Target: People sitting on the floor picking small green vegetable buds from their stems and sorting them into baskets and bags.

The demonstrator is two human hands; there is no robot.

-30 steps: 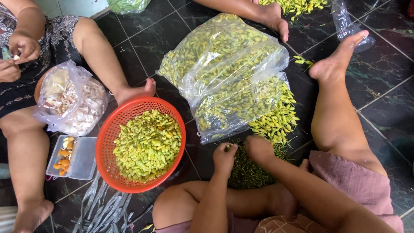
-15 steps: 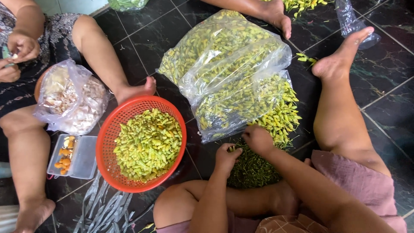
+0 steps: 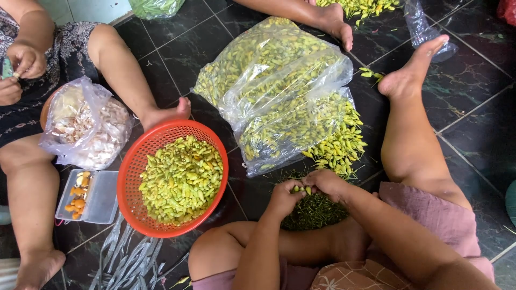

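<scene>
I sit on a dark tiled floor. My left hand (image 3: 285,197) and my right hand (image 3: 325,182) meet over a small pile of green stems (image 3: 314,210), pinching a few yellow-green chilli peppers (image 3: 301,189) between the fingers. Just beyond them a heap of loose chillies (image 3: 337,147) spills from big clear plastic bags (image 3: 279,91) stuffed with the same peppers. To the left an orange-red mesh basket (image 3: 131,177) holds several destemmed chillies (image 3: 181,180).
Another person sits at the left, hands (image 3: 21,62) busy, beside a bag of pale peelings (image 3: 86,126) and a clear box with orange pieces (image 3: 86,196). Plastic strips (image 3: 126,260) lie on the floor. A third person's foot (image 3: 336,24) rests at the top.
My hands have shifted slightly right and closer together over the stem pile, now holding chillies between them. The other person's hands barely moved.
</scene>
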